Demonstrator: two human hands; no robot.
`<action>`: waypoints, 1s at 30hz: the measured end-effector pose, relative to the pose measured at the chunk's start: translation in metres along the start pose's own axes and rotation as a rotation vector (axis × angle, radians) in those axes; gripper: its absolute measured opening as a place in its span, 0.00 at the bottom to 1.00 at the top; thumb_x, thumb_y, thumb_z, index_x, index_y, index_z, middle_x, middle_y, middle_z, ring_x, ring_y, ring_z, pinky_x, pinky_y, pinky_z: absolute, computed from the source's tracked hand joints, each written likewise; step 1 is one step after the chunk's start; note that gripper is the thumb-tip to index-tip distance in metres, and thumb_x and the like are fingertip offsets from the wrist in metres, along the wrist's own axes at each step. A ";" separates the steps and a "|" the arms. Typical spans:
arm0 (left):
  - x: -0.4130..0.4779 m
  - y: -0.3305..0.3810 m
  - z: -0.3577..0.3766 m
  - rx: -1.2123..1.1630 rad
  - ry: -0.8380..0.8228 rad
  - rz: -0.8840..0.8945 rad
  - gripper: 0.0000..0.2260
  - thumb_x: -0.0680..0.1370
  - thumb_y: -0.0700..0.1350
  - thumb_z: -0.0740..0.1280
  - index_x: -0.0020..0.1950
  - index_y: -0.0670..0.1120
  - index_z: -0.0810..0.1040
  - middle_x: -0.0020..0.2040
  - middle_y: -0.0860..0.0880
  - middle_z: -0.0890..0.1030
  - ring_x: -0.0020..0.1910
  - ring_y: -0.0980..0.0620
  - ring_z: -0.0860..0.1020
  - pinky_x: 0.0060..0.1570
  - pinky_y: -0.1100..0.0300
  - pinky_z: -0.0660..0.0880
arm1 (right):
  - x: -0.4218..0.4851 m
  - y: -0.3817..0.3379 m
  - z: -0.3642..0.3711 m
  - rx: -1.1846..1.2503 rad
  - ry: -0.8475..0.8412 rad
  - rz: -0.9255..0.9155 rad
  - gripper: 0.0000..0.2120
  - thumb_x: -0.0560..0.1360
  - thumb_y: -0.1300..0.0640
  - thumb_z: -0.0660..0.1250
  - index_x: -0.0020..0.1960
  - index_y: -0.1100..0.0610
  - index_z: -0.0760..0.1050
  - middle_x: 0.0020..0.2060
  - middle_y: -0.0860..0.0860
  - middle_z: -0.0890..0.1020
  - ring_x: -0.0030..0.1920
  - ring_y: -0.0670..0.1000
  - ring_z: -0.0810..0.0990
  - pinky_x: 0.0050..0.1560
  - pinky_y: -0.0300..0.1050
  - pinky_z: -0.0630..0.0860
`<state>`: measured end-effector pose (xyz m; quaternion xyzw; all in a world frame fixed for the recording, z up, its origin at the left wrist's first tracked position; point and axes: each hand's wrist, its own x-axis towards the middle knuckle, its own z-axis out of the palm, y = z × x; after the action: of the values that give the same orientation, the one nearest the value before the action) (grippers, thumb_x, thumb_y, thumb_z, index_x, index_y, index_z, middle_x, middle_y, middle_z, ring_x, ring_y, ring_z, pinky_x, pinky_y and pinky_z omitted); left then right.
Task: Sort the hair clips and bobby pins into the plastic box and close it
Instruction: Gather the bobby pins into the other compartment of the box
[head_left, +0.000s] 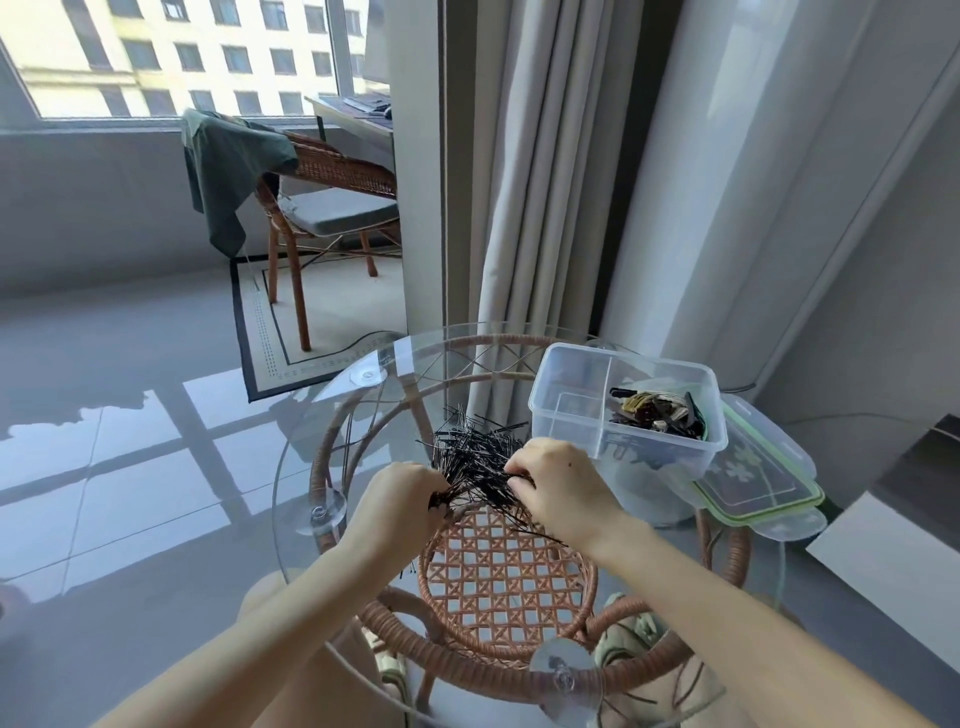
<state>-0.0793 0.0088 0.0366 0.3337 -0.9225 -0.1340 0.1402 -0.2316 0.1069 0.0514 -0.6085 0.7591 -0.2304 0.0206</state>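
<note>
Left hand (402, 501) and right hand (558, 488) both pinch the pins (475, 457); gather them tight and aligned before lifting to the box (571, 364).

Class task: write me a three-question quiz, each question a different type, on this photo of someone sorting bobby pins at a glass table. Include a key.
1. True or false: the lid is clipped onto the plastic box.
2. Multiple choice: the bobby pins lie (A) in the box, (B) on the glass table, (C) on the floor.
3. Fill in: the hair clips sit in the box's ____ compartment, as the camera sees it.
Key: 1 false; 2 B; 3 right.
</note>
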 end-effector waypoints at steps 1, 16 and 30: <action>0.000 0.000 -0.001 -0.017 0.004 -0.016 0.06 0.74 0.40 0.67 0.47 0.45 0.83 0.41 0.47 0.84 0.37 0.52 0.78 0.46 0.60 0.79 | -0.001 -0.003 -0.006 0.022 0.014 0.019 0.09 0.74 0.63 0.63 0.48 0.62 0.82 0.44 0.56 0.83 0.47 0.53 0.79 0.52 0.43 0.75; 0.008 -0.007 -0.042 -0.350 0.073 -0.248 0.05 0.68 0.40 0.72 0.32 0.41 0.83 0.29 0.45 0.83 0.26 0.51 0.78 0.25 0.66 0.75 | -0.003 0.003 -0.069 0.603 -0.092 0.458 0.02 0.66 0.68 0.74 0.37 0.63 0.82 0.29 0.56 0.83 0.27 0.48 0.77 0.28 0.37 0.75; 0.025 0.009 -0.064 -0.570 0.141 -0.284 0.08 0.66 0.40 0.72 0.26 0.44 0.81 0.23 0.49 0.80 0.23 0.53 0.71 0.23 0.66 0.69 | 0.023 0.025 -0.112 0.883 0.117 0.531 0.07 0.65 0.71 0.73 0.34 0.61 0.81 0.24 0.49 0.82 0.24 0.43 0.79 0.26 0.32 0.76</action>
<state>-0.0809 -0.0110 0.1035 0.4147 -0.7801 -0.3818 0.2713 -0.2958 0.1258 0.1478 -0.3145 0.7176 -0.5493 0.2907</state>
